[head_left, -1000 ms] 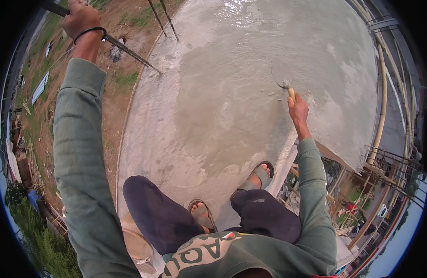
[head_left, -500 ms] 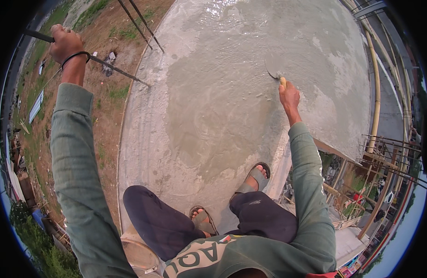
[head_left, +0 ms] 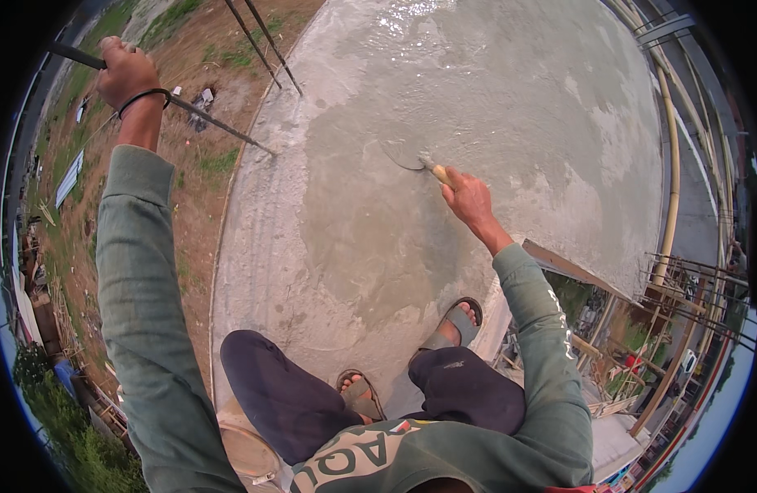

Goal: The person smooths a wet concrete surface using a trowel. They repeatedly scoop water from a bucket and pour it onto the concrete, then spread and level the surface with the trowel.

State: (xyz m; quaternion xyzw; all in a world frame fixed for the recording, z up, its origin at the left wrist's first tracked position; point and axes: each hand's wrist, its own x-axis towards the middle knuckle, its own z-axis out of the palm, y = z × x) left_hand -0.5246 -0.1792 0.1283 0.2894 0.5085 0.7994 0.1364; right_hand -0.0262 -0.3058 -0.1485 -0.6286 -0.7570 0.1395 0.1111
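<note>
My right hand point(head_left: 469, 200) is wrapped round the wooden handle of a trowel point(head_left: 441, 173). Its thin blade lies on wet grey cement point(head_left: 370, 222) spread over the slab, right of centre. At the upper left, my left hand point(head_left: 128, 76) grips a steel rebar rod point(head_left: 218, 124) that sticks up from the slab's left edge. A dark band circles that wrist. Both arms are stretched out, and my sandalled feet rest on the paler part of the slab point(head_left: 255, 304).
Two more rebar rods point(head_left: 267, 45) rise from the left edge, beyond which the ground drops well below. At the right, an opening point(head_left: 571, 287) cuts into the slab beside wooden boards and bamboo poles point(head_left: 667, 172). A round bucket point(head_left: 248, 452) stands behind my left leg.
My right hand has swept the trowel leftward and slightly nearer across the wet cement. My left hand keeps its hold on the rebar, and the view has shifted a little.
</note>
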